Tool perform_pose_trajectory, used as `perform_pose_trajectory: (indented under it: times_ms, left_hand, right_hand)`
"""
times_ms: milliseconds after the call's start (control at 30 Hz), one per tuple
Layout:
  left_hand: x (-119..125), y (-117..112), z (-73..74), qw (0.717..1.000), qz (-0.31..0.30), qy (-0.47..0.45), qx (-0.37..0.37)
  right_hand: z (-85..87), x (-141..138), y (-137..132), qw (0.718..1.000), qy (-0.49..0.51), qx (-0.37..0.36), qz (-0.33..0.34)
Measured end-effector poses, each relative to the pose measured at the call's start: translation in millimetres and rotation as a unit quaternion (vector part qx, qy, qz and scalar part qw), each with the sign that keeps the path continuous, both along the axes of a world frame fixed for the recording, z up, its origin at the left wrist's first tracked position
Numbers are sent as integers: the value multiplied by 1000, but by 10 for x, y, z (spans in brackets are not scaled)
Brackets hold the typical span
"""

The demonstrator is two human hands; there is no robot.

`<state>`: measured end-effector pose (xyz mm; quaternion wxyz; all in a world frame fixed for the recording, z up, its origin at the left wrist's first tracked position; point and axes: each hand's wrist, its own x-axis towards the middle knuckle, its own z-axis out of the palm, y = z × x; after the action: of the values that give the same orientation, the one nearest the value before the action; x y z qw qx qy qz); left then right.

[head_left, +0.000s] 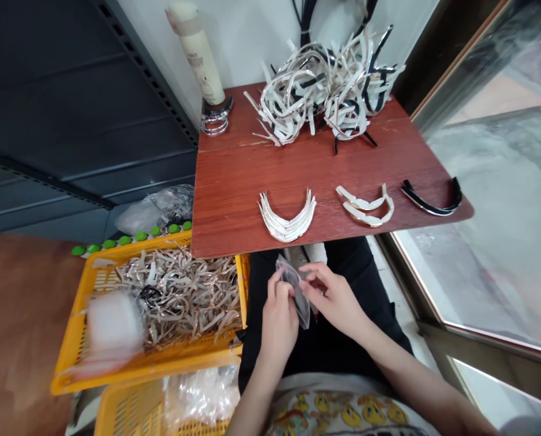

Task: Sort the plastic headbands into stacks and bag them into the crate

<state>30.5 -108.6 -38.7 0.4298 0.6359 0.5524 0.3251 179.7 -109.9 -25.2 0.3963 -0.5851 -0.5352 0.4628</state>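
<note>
Over my lap, just below the table's front edge, I hold a small clear plastic bag (301, 306), its opening upward. My left hand (279, 315) is closed on the bag's left side. My right hand (336, 300) has its fingertips curled against the bag's right edge, in a pinch. On the table in front lie a stack of white curved bands (288, 229), a smaller set of white bands (365, 204) and a black curved band (434, 209). I cannot make out anything inside the bag.
A tangled heap of white and black bands (315, 91) covers the back of the red-brown table (234, 200), beside a whitish bottle (202, 63). To the left, a yellow crate (161, 366) holds many bands and a white stack (114, 321). Clear bags (204, 393) lie in a lower crate.
</note>
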Motion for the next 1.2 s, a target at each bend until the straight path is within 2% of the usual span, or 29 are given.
perform_pose_trajectory:
  times_ms: [67, 133, 233, 300, 367, 467, 733, 1033, 1200]
  left_hand:
    - [-51, 39, -76, 1000, -11, 3, -15]
    - [-110, 76, -127, 1000, -14, 7, -27]
    - [-182, 110, -135, 999, -11, 16, -27]
    - [-214, 122, -112, 999, -13, 20, -24]
    - [-236, 129, -92, 999, -17, 24, -21]
    - [-260, 131, -93, 999, -27, 34, -20]
    - [-301, 102, -144, 997, -42, 57, -20]
    - [-394, 178, -115, 997, -9, 78, -8]
    - [-441, 164, -128, 996, 2, 84, -7]
  right_hand:
    - [54, 55, 90, 999, -26, 35, 10]
    - [134, 115, 214, 991, -80, 111, -9]
    - [261, 185, 458, 951, -202, 232, -27]
    - [314, 205, 624, 920, -282, 271, -15]
    - [331, 206, 754, 901, -335, 277, 1]
    - [316, 191, 850, 889, -369, 272, 13]
    - [344, 202, 841, 871, -406, 274, 34]
    - [360, 219, 864, 882, -386, 261, 67]
    - [356, 262, 885, 890, -368, 261, 61]
